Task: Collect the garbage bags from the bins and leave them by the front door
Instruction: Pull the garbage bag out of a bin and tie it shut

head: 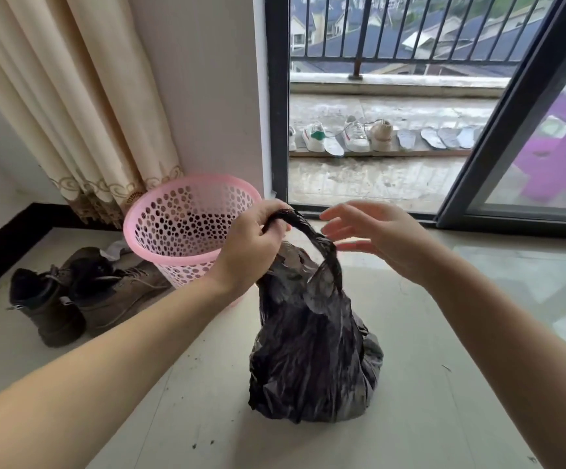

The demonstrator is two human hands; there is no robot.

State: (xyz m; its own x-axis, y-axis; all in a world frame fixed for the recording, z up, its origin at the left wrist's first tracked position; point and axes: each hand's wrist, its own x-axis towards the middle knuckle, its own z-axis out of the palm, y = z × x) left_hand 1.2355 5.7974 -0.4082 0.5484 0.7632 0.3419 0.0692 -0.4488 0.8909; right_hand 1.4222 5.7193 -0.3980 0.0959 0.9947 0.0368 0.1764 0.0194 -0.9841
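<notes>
1. The left hand (pixel 252 247), at the middle of the frame, has its fingers curled tight round the twisted handle of the black garbage bag (pixel 312 346); the thumb and fingers close over the loop at its top end.
2. The right hand (pixel 381 238), just right of centre, holds nothing; its fingers are spread and nearly straight, pointing left toward the handle — near it, with the lowest finger just beside the plastic; whether it touches cannot be told.
3. The bag sits on the floor (pixel 444 401) in the lower middle of the frame, bulging at its base; its neck is drawn upward to the gripping hand.
4. The pink perforated bin (pixel 180 228) stands just left of the bag, behind the left wrist; no liner shows inside it.
5. The floor is pale glossy tile, with small dark specks near the bottom edge.
6. A pair of brown boots (pixel 71 296) lies at centre left, beside the bin.
7. A cream curtain (pixel 71 96) hangs in the upper left — its patterned hem ends just above the bin.
8. A dark-framed sliding door (pixel 498 130) fills the upper right; beyond it a balcony holds a row of sneakers (pixel 352 135) and insoles, then a railing (pixel 410 35) and rooftops.
</notes>
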